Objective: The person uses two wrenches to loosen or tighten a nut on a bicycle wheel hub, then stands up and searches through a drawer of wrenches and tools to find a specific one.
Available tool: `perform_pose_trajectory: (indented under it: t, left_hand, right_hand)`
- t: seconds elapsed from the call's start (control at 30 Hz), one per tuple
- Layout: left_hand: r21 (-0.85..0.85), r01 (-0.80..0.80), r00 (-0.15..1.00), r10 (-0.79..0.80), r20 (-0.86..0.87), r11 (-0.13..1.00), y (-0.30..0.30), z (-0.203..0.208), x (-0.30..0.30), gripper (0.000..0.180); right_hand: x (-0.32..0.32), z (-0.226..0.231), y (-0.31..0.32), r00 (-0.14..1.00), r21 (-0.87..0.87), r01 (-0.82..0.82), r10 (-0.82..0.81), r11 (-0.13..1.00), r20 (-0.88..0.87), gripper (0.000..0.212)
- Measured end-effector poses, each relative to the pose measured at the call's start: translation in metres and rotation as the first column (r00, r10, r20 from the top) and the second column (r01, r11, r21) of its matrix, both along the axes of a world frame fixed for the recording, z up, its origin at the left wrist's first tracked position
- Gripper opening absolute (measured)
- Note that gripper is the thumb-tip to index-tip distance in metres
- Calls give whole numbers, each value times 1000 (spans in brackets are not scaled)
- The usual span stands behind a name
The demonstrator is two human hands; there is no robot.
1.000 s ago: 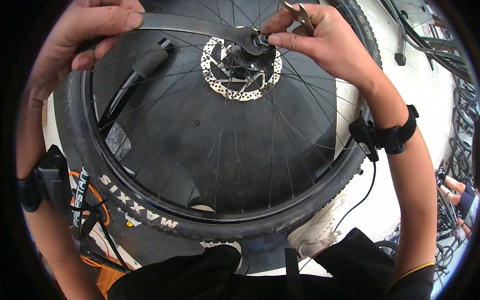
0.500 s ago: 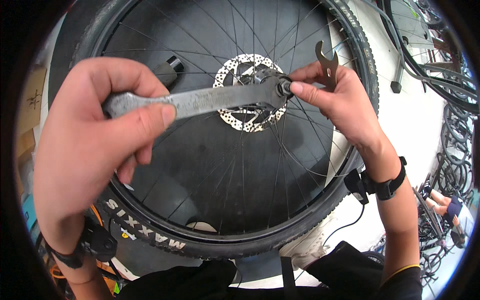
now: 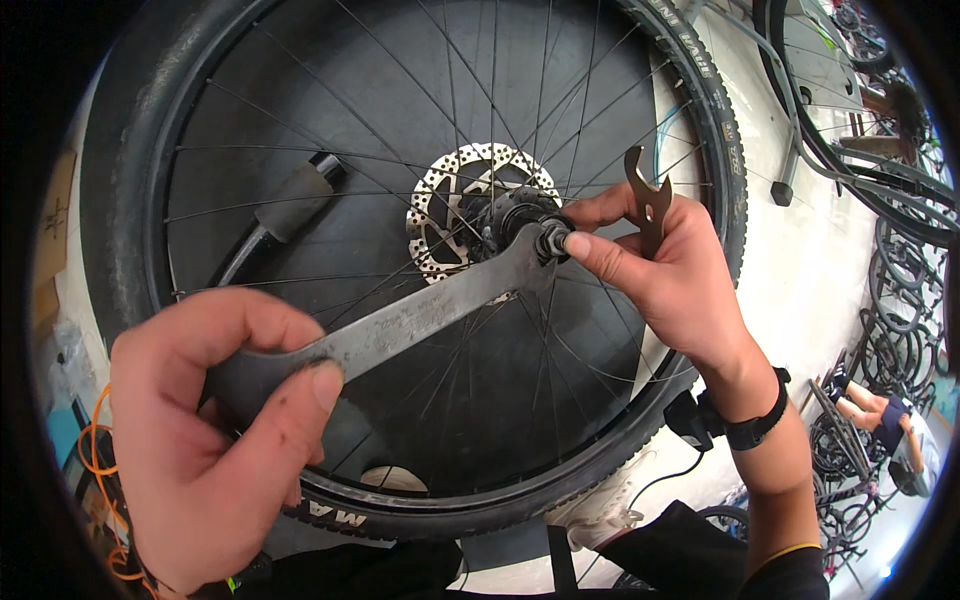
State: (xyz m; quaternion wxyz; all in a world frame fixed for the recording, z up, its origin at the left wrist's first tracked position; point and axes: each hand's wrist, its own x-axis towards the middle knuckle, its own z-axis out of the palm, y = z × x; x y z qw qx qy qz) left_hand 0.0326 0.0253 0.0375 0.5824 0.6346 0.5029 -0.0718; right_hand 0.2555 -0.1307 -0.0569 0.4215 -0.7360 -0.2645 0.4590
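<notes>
My left hand (image 3: 230,430) is closed round the handle of a large flat steel wrench (image 3: 410,322). The wrench slopes up to the right, its head at the axle nut (image 3: 552,240) of a bicycle wheel's hub (image 3: 512,212). At the axle end, my right thumb and fingers are closed together. A thin flat cone wrench (image 3: 652,207) sticks up out of my right hand (image 3: 675,265), held in its fingers. Behind the hub is a drilled silver brake disc (image 3: 432,225). Part of the axle hides behind my right thumb and fingers.
The wheel's black tyre (image 3: 725,160) rings the work, with thin spokes running to the hub. Beyond the spokes lies a black tube with a grey sleeve (image 3: 295,203). Orange cord (image 3: 97,455) is at the left; bicycles and a person (image 3: 890,425) are at the right.
My left hand has swung the wrench handle toward me, so it now slopes more steeply. The right hand stays at the axle end with the cone wrench. The whole view has shifted slightly.
</notes>
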Motion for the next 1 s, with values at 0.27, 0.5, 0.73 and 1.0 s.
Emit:
perform_pose_trajectory:
  t: [0.27, 0.5, 0.73, 1.0]
  left_hand:
    - [27, -98, 995, 98, 26, 995, 2, -15, -10, 38]
    - [68, 14, 993, -22, 114, 998, 9, -20, -15, 37]
    - [277, 149, 979, -181, 92, 949, 9, -17, -16, 39]
    - [247, 148, 987, -160, 29, 958, 10, -16, -14, 36]
  right_hand:
    - [5, 0, -2, 1000, -60, -1, 1, 998, 13, 19]
    - [5, -1, 0, 1000, -70, 1, -2, 998, -3, 19]
    - [6, -1, 0, 1000, -92, -5, 4, 996, -14, 19]
    - [7, -3, -2, 1000, -74, -21, 23, 997, 17, 19]
